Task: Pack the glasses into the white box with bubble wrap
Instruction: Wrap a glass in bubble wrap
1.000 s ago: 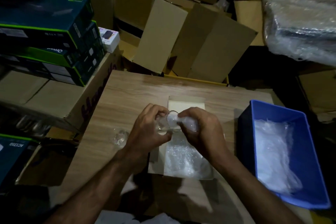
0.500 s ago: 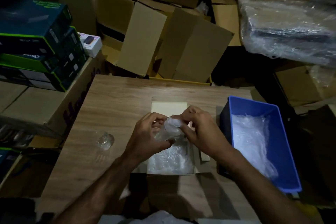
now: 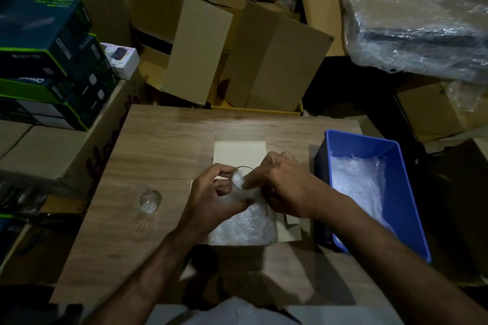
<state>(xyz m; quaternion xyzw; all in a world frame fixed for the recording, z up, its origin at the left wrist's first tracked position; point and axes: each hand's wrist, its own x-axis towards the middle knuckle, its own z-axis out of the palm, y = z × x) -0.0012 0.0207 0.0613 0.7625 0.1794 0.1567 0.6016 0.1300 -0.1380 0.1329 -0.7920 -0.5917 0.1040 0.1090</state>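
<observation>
**Glass being stuffed with bubble wrap over the white box**

Counts: 2 glasses, 1 white box, 1 blue bin, 2 hands in view.

- Left hand has fingers curled round a clear glass, held tilted above the white box, rim facing up and away. Thumb and index pinch near the rim.
- Right hand has fingers curled, pinching a wad of bubble wrap that sits in the glass mouth. Fingertips are touching the wrap; exact grip under the hand is hidden.
- White box sits open at table centre, flap folded back on the far side. A bubble wrap sheet lines its near half.
- Second glass stands alone on the wooden table, well left of the box, untouched.
- Blue bin is on the right table edge, just beside the box, with more bubble wrap inside.
- Surroundings: cardboard cartons behind the table, stack of green-and-dark retail boxes at left, one plastic-wrapped bundle upper right.

Versus 0.5 s ago: the glass rim is now exposed and the wad is pushed further into the mouth; earlier the wrap covered the top. Hands are at much the same spot over the box. The second glass, bin and box have not moved.
</observation>
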